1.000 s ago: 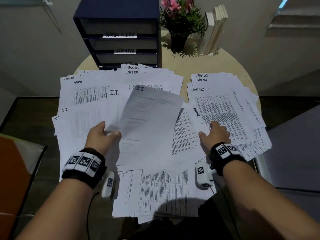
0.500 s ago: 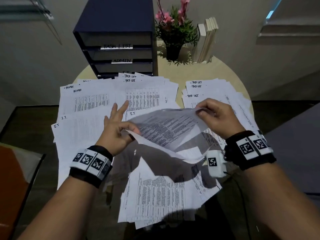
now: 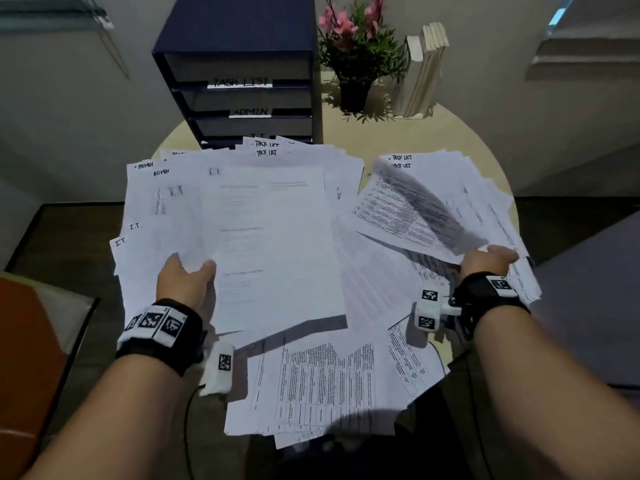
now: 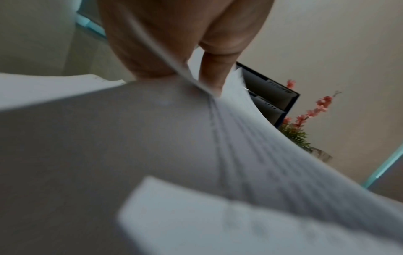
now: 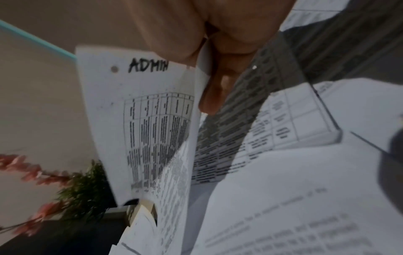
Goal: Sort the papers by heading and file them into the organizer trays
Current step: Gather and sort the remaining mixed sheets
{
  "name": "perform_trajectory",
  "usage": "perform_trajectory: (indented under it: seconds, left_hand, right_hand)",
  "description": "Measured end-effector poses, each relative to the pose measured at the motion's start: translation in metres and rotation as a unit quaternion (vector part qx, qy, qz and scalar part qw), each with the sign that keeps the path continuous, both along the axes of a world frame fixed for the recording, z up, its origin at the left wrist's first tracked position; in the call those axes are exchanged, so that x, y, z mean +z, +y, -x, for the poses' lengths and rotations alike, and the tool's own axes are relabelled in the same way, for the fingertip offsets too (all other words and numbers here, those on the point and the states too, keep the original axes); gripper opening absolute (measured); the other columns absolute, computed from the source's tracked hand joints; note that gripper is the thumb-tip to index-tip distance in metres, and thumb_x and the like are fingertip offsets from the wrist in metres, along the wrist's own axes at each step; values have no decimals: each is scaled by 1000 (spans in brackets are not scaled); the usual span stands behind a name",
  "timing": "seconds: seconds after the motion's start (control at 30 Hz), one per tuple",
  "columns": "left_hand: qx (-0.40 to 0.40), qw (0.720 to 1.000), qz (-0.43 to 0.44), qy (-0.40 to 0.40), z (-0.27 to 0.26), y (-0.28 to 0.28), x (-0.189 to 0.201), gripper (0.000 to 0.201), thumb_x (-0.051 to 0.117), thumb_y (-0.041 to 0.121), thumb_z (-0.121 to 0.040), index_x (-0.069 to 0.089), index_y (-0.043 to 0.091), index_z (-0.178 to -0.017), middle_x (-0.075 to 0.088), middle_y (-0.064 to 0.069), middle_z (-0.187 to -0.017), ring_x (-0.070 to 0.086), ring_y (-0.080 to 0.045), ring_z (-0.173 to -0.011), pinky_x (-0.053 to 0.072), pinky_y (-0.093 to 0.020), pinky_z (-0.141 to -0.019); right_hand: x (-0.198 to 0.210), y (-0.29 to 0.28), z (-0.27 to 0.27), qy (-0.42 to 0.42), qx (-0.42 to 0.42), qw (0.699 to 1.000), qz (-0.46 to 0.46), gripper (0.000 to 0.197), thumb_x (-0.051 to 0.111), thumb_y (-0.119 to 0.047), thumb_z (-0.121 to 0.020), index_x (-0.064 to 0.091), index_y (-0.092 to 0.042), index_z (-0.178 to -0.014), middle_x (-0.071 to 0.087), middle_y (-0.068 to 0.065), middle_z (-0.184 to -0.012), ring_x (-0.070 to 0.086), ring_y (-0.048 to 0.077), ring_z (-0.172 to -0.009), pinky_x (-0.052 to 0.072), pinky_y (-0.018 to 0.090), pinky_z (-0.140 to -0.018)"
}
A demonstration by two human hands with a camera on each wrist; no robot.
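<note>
White papers headed ADMIN, I.T. and TASK LIST cover the round table (image 3: 408,133). My left hand (image 3: 187,277) pinches the left edge of a sparsely printed I.T. sheet (image 3: 273,244), lifted over the left piles; the left wrist view shows thumb and fingers (image 4: 209,75) clamping the I.T. sheet (image 4: 250,138). My right hand (image 3: 485,259) grips a densely printed ADMIN sheet (image 3: 408,213), raised over the right-hand TASK LIST pile (image 3: 478,192); its heading shows on the ADMIN sheet (image 5: 150,107) in the right wrist view. The dark blue organizer (image 3: 242,74) stands behind, trays labelled TASK LIST, ADMIN, I.T.
A potted plant with pink flowers (image 3: 356,60) and several upright books (image 3: 424,71) stand at the back right of the table. An orange chair seat (image 3: 24,341) is at the lower left. More printed sheets (image 3: 329,386) overhang the near table edge.
Half a second ago both hands held one printed sheet at the middle. Now the hands have parted: the right one carried the ADMIN sheet rightward, the left one holds an I.T. sheet.
</note>
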State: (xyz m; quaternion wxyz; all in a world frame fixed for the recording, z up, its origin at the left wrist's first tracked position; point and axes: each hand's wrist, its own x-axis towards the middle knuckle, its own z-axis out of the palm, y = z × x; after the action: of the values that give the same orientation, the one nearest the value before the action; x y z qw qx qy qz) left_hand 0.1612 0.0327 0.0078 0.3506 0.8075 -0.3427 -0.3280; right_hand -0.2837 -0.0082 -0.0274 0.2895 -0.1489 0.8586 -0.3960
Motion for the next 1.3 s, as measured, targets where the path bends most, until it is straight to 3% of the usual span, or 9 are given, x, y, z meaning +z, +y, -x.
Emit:
perform_trajectory:
  seconds: [0.1, 0.3, 0.43, 0.57, 0.77, 0.9, 1.03, 1.23, 1.3]
  left_hand:
    - [-9, 997, -75, 18, -6, 6, -15, 52, 66, 21, -93, 46, 0, -135, 54, -9, -132, 52, -33, -124, 41, -45, -106]
    - [36, 982, -70, 172, -20, 19, -44, 16, 65, 10, -88, 64, 14, -103, 71, -8, -98, 67, -30, -94, 50, -49, -97]
    - [160, 950, -70, 260, -29, 18, -46, 14, 53, 1, -96, 58, 4, -108, 62, -6, -63, 58, -17, -55, 49, -18, -46]
    - [279, 862, -66, 418, -42, 14, -57, 35, 56, 3, -91, 59, 8, -126, 70, 1, -92, 67, -16, -96, 59, -41, -73]
    - [281, 817, -49, 501, -35, 13, -39, 26, 64, 25, -92, 70, 22, -117, 71, 7, -114, 65, -18, -111, 46, -35, -101]
    - [303, 776, -55, 551, -35, 10, -24, 5, 66, 16, -86, 71, 18, -87, 67, 7, -89, 65, -5, -80, 52, -14, -70]
    - [322, 748, -32, 579, -19, 10, -4, 16, 55, 14, -98, 67, 11, -88, 67, 1, -80, 66, -17, -47, 43, -17, -34]
    - [204, 803, -18, 560, 2, 21, 20, 41, 73, -4, -41, 71, 2, -81, 74, -9, -69, 71, -22, -55, 54, -37, -67]
    - [168, 813, -64, 553, 12, 22, 16, 17, 68, 1, -76, 72, -4, -92, 75, -14, -75, 73, -24, -63, 56, -41, -65]
  right_hand:
    - [-7, 2, -4, -7, 55, 998, -23, 41, 42, 0, -97, 50, -3, -138, 51, 21, -139, 52, 34, -124, 42, 29, -89]
    - [-7, 5, -23, 65, 96, 993, 37, 51, 49, -10, -90, 40, -17, -140, 33, 7, -143, 41, 25, -128, 29, 29, -108]
    - [-3, 23, -50, 187, 246, 946, -95, 45, 62, -24, -91, 48, -17, -132, 46, 9, -137, 43, 32, -126, 35, 47, -104]
    - [-14, 38, -83, 205, 413, 863, -207, 60, 62, -42, -88, 39, -20, -139, 49, 9, -136, 40, 33, -127, 34, 46, -104]
    - [-6, 25, -88, 169, 406, 887, -143, 34, 60, -35, -91, 52, -15, -118, 41, 12, -129, 49, 35, -117, 46, 44, -96]
    - [-13, 32, -103, 207, 466, 825, -243, 74, 67, -38, -87, 25, -19, -145, 27, 15, -140, 40, 38, -124, 45, 46, -92]
    - [-16, 27, -113, 132, 429, 863, -233, 69, 58, -12, -89, 21, -15, -148, 48, 17, -133, 55, 36, -113, 50, 40, -86]
    - [6, 27, -109, 91, 422, 898, -90, 11, 50, -4, -80, 46, -15, -81, 53, 11, -91, 44, 23, -69, 38, 24, -56]
    - [18, 35, -117, -35, 391, 919, -23, 21, 48, 4, -84, 39, -14, -79, 39, 4, -75, 33, 18, -60, 29, 19, -43]
